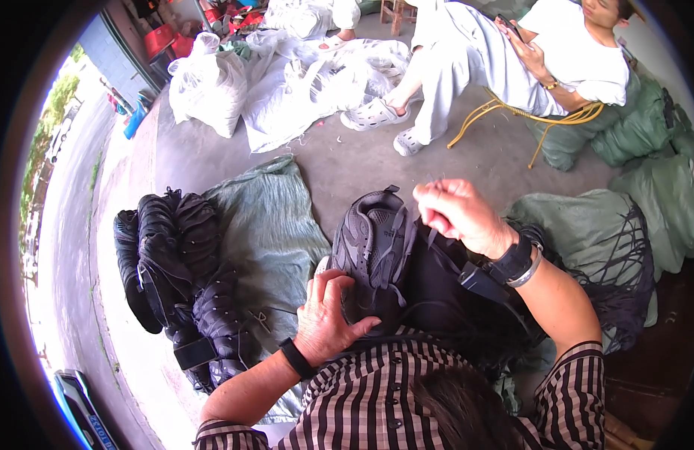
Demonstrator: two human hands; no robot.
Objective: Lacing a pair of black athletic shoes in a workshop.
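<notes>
A dark grey sneaker (369, 240) lies in front of my body, its opening facing up and its heel tab pointing away from me. My left hand (328, 311) grips the near left side of it, fingers bent over the edge and thumb stretched apart. To the right of the shoe and raised above it, my right hand (459, 214) is closed in a pinch. A dark strand that looks like a shoelace (434, 234) hangs below those fingers; its tip within the pinch is hard to see.
Several laced black shoes (185, 255) are stacked at left on a green woven sheet (268, 217). Black laces (624, 270) drape over a green sack (579, 217) at right. Beyond, a person (579, 60) sits on a yellow-framed chair (538, 116); white sacks (212, 86) lie at far left.
</notes>
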